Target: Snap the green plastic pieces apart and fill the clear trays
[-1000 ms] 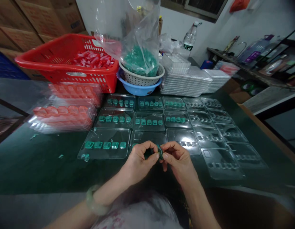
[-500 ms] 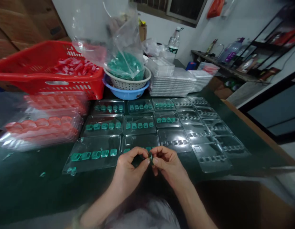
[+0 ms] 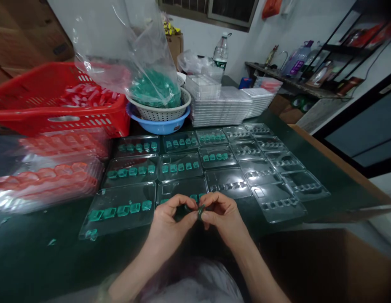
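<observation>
My left hand and my right hand meet over the near edge of the trays, fingertips pinched. Between them is a small dark-green translucent piece, gripped from both sides; its shape is mostly hidden by the fingers. Just behind my hands lies a clear plastic tray with green pieces, partly covered by my fingers. To its left, another clear tray carries a row of green translucent pieces. Clear trays on the right show hollows without green in them.
A red basket of pink-red pieces stands back left, behind stacked trays with orange-red pieces. A bag of green pieces sits in a white colander inside a blue basin. Stacked clear trays stand behind.
The camera view has shifted slightly, moving the background left. Both hands stay together on the small green piece, which has turned a little between the fingertips.
</observation>
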`<control>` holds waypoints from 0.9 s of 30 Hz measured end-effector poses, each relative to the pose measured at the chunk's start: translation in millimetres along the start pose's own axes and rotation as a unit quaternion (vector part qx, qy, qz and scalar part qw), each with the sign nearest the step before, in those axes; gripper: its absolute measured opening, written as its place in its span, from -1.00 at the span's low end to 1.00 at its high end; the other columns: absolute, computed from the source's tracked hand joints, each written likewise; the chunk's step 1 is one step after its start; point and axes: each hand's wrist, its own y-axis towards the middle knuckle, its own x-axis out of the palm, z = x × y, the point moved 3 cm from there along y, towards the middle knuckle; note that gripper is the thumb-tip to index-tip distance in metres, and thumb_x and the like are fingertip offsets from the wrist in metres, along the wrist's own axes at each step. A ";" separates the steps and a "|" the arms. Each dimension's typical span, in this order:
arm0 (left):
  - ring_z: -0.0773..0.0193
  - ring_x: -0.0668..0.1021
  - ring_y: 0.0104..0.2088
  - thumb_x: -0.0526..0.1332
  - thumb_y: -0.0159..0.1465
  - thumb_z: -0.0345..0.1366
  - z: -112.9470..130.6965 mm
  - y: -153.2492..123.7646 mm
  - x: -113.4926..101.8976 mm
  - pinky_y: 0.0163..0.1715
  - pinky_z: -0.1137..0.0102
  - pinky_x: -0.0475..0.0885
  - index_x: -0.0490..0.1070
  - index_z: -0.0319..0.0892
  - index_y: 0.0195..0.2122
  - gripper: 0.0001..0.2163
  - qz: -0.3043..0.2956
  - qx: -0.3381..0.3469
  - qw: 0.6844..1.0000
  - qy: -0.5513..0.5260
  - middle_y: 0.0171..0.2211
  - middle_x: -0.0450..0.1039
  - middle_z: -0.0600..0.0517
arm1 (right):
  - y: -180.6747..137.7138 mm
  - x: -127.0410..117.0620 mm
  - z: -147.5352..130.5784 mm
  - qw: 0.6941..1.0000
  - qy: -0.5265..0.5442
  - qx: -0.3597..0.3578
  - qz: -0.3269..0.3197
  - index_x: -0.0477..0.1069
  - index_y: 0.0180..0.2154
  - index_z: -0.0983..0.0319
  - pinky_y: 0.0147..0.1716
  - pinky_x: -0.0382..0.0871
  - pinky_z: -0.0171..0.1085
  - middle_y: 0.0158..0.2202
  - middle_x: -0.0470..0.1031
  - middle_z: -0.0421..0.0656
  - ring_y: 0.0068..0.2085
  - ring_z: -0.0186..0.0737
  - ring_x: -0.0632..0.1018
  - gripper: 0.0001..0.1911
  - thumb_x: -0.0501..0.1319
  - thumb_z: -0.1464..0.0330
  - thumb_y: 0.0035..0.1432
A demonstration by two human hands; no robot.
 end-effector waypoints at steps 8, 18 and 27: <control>0.36 0.44 -0.42 0.24 0.08 -0.35 -5.0 2.0 5.5 -0.40 0.48 0.34 0.44 -0.16 -0.29 -0.86 -0.019 -0.044 0.995 -0.087 -0.39 0.43 0.07 | 2.5 -1.9 2.2 0.999 -0.009 -0.032 -0.002 0.46 -0.39 0.21 -0.71 0.31 -0.42 -0.36 0.41 -0.18 -0.51 -0.39 0.43 -0.92 0.27 0.38 -0.02; 0.36 0.41 -0.40 0.22 0.11 -0.31 -1.6 2.7 2.9 -0.35 0.48 0.28 0.40 -0.17 -0.40 -0.94 -0.092 -0.031 0.990 -0.098 -0.42 0.40 0.09 | 7.7 -4.9 2.9 0.997 0.001 0.032 -0.064 0.41 -0.42 0.25 -0.75 0.34 -0.45 -0.39 0.37 -0.20 -0.53 -0.41 0.42 -0.89 0.29 0.39 -0.06; 0.35 0.39 -0.34 0.13 0.15 -0.39 -6.0 3.5 -4.2 -0.28 0.46 0.26 0.34 -0.17 -0.34 -0.93 -0.096 -0.004 0.995 -0.023 -0.39 0.36 0.10 | 1.5 10.0 -4.8 0.987 -0.160 0.006 0.012 0.32 -0.40 0.24 -0.67 0.31 -0.44 -0.33 0.33 -0.20 -0.53 -0.47 0.35 -0.94 0.19 0.38 0.04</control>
